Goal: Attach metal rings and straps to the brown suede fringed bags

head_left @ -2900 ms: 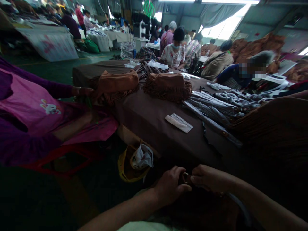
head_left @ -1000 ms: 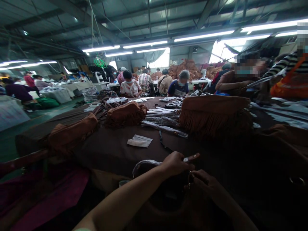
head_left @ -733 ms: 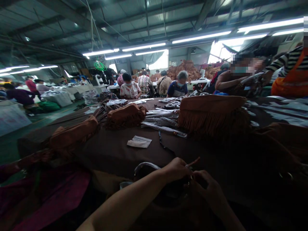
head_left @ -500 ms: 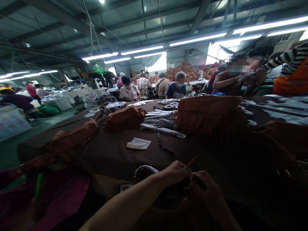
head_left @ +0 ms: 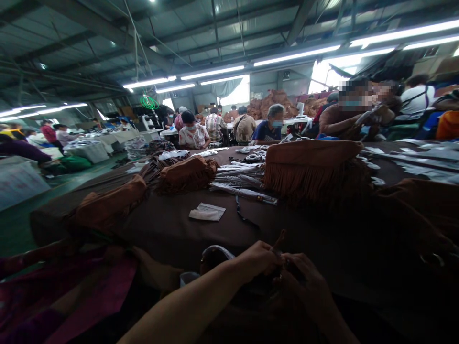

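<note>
My left hand (head_left: 261,259) is closed, its fingers pinching a thin brown strip (head_left: 279,239) whose end sticks up above them. Right beside it, my right hand (head_left: 304,274) has its fingers bent together close to a small shiny spot. What lies between those fingers is too dark to make out. Both hands are over the near edge of the dark-covered table (head_left: 172,220). Behind my left forearm shows a curved handle in white wrapping (head_left: 221,251), with the rim of a pale cup (head_left: 188,278) near it. Whatever is below my hands is lost in shadow.
Brown fringed bags (head_left: 311,162) lie across the table. Near the middle are a small clear packet (head_left: 207,212), a black strap (head_left: 245,215) and several wrapped straps (head_left: 244,191). A co-worker's sleeve (head_left: 96,291) is close on my left. Other people sit beyond the table.
The brown strip and my fingers have shifted slightly up and left. At far right, the person in striped sleeves has left the view. The left co-worker's arm moved, and the green object there is gone from sight.
</note>
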Tool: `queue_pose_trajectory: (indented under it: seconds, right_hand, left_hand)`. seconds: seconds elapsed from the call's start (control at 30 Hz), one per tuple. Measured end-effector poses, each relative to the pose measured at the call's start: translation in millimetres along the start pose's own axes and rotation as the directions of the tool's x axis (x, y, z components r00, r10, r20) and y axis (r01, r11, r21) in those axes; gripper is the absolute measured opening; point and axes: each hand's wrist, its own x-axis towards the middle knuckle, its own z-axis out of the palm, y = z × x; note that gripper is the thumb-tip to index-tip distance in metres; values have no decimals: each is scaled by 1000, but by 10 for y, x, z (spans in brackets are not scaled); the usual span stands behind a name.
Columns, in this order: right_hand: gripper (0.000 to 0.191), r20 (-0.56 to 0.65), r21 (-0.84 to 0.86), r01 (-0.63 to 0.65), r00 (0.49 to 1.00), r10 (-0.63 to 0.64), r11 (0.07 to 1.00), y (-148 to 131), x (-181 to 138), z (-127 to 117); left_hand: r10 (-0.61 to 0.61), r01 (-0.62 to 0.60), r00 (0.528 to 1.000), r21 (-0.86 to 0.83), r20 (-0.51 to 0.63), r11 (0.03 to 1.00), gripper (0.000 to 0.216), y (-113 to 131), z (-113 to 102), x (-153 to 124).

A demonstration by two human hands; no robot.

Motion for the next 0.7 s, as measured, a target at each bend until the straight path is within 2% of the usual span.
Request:
queue_pose_trajectory:
  seconds: [0.1,0.37,0.5,0.57,0.7]
  right_hand:
    - [24,36,-34,11,999,-9,999,19,25,-44]
    - [23,-88,-79,17,996,-24,997,-3,-57,36]
    - [25,20,8,26,999,-26,1000,-27,-31,4]
    - [24,36,36,29,999,-30,999,-27,-9,0]
    - [24,-40,16,-17,999,17,1000,-19,4,52]
  left_hand:
    - [3,-2,999,-48,32,999,36,-3,-4,-25]
    - [4,-4,1000,-23,8,1000,30,-45,23,-44]
    - [5,-6,1000,-41,-18,999,27,-77,14,-7]
    - [-3,3,1000,-57,-8,998,29,-80,-2,2]
    - [25,-25,1000,-72,-2,997,33,-59,-42,-30]
